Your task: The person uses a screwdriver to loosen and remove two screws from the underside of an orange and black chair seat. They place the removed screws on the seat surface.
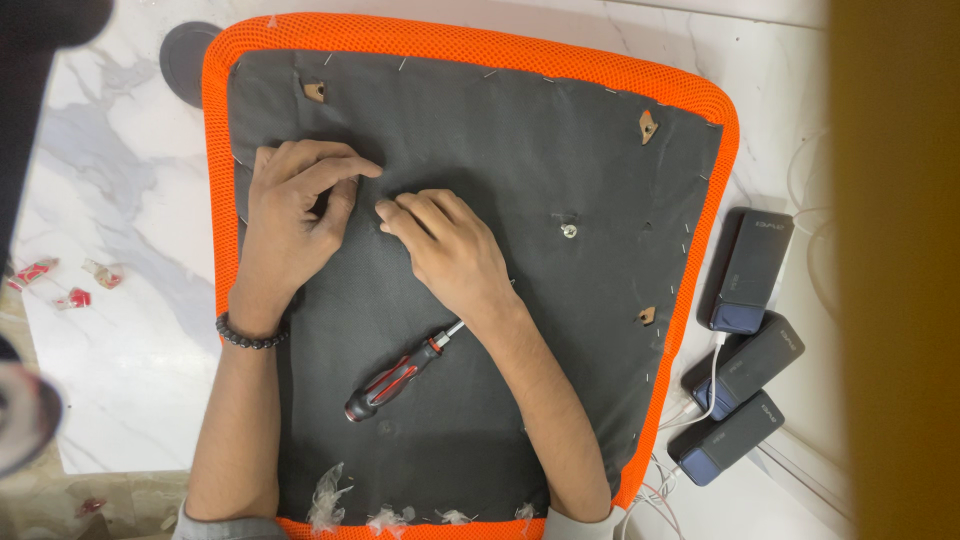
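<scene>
While both hands [300, 215] [450, 245] are pinched on the black fabric [480, 150], a screwdriver [400, 375] is partly covered by the right wrist; three power banks [745, 345] are stacked beside the seat.

Upturned chair seat [600, 150], orange mesh edge, black stapled underside, is laid on a marble floor [120, 380]. Left hand [290, 215] and right hand [450, 250] are pressed on the fabric, fingertips pinched close together. Red-black screwdriver [400, 372] is lain under the right wrist. Three dark power banks [745, 350] are seen at right, cabled.
</scene>
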